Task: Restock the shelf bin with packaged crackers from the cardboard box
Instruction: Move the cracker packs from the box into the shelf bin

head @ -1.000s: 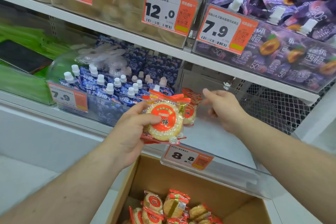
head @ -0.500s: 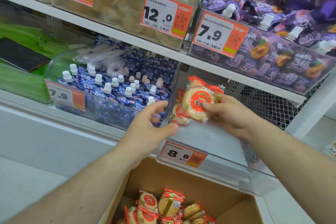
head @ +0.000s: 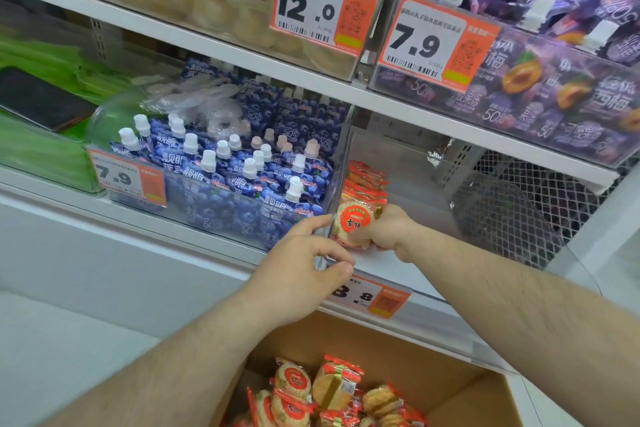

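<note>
Bottom centre, the open brown cardboard box (head: 460, 388) holds loose red-and-white cracker packets (head: 332, 388), right beneath the left hand (head: 304, 274). That hand hovers with fingers loosely curled, holding nothing, at the clear plastic shelf bin's (head: 408, 163) front corner. Just beyond, the right hand (head: 388, 230) grips a round cracker packet (head: 351, 224), face-out against the standing row.

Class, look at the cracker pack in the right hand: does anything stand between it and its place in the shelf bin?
Nothing visible does. The right hand holds the cracker pack already inside the shelf bin, against the row of packs behind it.
</note>
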Demonstrator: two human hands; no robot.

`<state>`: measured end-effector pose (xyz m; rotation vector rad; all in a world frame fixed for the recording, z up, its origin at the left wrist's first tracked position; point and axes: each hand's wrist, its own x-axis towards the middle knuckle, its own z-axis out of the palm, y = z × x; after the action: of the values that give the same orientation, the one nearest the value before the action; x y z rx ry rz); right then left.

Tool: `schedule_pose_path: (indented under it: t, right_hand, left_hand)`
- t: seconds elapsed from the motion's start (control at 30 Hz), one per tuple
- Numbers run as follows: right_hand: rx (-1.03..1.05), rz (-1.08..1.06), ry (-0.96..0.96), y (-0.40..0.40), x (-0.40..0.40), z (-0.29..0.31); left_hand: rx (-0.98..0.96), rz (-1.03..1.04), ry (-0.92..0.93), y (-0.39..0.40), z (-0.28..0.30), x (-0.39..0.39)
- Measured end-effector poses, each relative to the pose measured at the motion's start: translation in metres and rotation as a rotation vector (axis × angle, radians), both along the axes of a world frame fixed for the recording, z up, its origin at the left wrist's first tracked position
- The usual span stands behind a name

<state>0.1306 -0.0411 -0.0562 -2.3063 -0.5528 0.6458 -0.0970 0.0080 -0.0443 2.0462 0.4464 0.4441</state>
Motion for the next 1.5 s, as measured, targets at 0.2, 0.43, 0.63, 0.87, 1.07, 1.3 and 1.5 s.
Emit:
schedule_pose_path:
  t: [0.2,0.43,0.63,0.87,1.07,1.3,1.5]
  right_hand:
    - [0.002,-0.124,-0.086,0.014,0.011,-0.010]
    - [-0.009,-0.088,-0.027,0.016,0.008,-0.004]
    - [-0.002,-0.051,0.025,0.004,0.004,0.008]
    - [0.010,-0.067,0.068,-0.018,-0.019,0.040]
    - [0.315,0.051,-0.771,-0.061,-0.078,0.049]
    - [0.681,0.532,-1.063,-0.120,-0.139,-0.033]
    - [-0.069,0.044,-0.200,-0.137,-0.134,-0.174]
  left_hand:
    - [-0.006,0.005,0.006,-0.001,0.000,0.002]
    - [-0.002,0.009,-0.002,-0.002,0.000,0.002]
    - [-0.021,0.018,-0.051,0.001,0.000,0.001]
    - [0.099,0.133,-0.241,-0.008,0.006,-0.001]
    - [0.076,-0.112,-0.168,-0.027,-0.008,-0.007]
    - [0.375,-0.438,0.414,-0.036,-0.041,-0.007]
    - [0.301,-0.510,0.747,-0.032,-0.047,-0.013]
